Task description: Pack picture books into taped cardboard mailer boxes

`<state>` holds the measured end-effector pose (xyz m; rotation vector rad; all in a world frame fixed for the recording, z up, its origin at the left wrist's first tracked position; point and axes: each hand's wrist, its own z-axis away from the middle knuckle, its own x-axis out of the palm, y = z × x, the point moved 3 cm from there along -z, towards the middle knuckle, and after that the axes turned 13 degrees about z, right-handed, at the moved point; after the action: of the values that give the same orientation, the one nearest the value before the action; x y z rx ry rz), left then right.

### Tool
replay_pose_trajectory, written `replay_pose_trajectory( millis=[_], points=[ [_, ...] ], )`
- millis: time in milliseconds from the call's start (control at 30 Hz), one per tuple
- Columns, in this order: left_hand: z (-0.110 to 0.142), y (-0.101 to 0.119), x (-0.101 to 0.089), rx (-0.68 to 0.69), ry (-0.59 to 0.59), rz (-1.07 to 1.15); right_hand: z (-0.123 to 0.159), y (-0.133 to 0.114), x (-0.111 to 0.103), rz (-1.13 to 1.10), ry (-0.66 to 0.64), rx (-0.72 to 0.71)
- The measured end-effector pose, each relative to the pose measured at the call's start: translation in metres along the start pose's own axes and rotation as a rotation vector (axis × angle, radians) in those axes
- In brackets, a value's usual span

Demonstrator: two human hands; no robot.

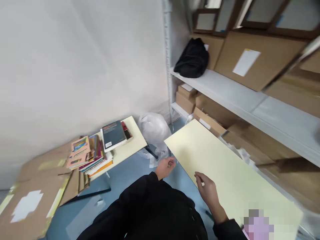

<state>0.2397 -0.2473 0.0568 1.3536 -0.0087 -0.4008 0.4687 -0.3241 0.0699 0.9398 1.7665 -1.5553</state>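
In front of my body, my left hand (165,168) is raised over the floor gap, left of the pale yellow table (225,166). Its fingers curl in toward the thumb, and no object shows in them. Over the near left edge of that table hangs my right hand (207,190), its fingers bent and a small gap between thumb and forefinger. It holds nothing that I can see. A blurred pink-purple patch (258,228) lies on the table at the lower right, too pixelated to name.
On the left, a second table (135,128) carries a dark-covered book (113,133) and a stack of books (93,153). A large cardboard box (47,176) stands beside it. White plastic bags (155,128) lie by the wall. Grey shelves (225,88) hold boxes (262,60) and a black bag (192,58).
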Motion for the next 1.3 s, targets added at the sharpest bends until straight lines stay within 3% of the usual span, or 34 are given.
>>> replay_pose_trajectory(
  millis=[133,233,400,600,800,933,1067,1300],
  points=[
    [0.006,-0.019,-0.090,-0.015,0.140,0.038,-0.065,-0.079,0.062,0.022,-0.188,-0.184],
    [0.018,-0.038,-0.151,-0.044,0.269,0.054,-0.096,-0.131,0.108,0.082,-0.343,-0.343],
    [0.054,-0.069,-0.225,-0.140,0.483,0.050,-0.118,-0.194,0.168,0.166,-0.611,-0.565],
    [0.100,-0.090,-0.282,-0.215,0.721,-0.045,-0.141,-0.256,0.214,0.084,-0.789,-0.706],
    [0.142,-0.092,-0.324,-0.336,0.916,-0.238,-0.166,-0.318,0.257,-0.135,-0.900,-0.719],
    [0.164,-0.089,-0.343,-0.450,0.967,-0.319,-0.167,-0.349,0.290,-0.266,-0.978,-0.643],
    [0.174,-0.092,-0.368,-0.531,1.020,-0.274,-0.163,-0.373,0.323,-0.388,-1.043,-0.469],
    [0.177,-0.110,-0.431,-0.505,1.182,-0.149,-0.157,-0.422,0.364,-0.436,-1.055,-0.265]
  ],
)
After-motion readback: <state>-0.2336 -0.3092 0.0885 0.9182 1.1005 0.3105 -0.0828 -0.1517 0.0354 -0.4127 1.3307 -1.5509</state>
